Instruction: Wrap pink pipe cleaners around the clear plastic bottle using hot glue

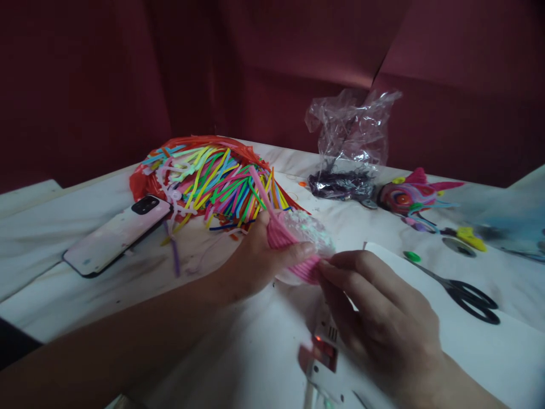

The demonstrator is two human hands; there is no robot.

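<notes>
My left hand (279,247) is closed around a rounded, shiny clear-and-white piece (313,230) with a band of pink pipe cleaners (283,234) laid side by side over it. The thumb presses on the pink rows, and one long pink end sticks up above the hand. At the lower right end of the band, my right hand (374,307) pinches the pink pipe cleaners between thumb and fingertips. Below the right hand lies a white device (326,369) with a small glowing red light; the hand partly hides it.
A red bag (140,182) spills many-coloured pipe cleaners (230,187). A phone (119,236) lies at left. Behind stands a clear plastic bag (353,133) with dark shredded filling. At right are a colourful fish-like craft (411,196), black scissors (464,295) and white paper (481,346).
</notes>
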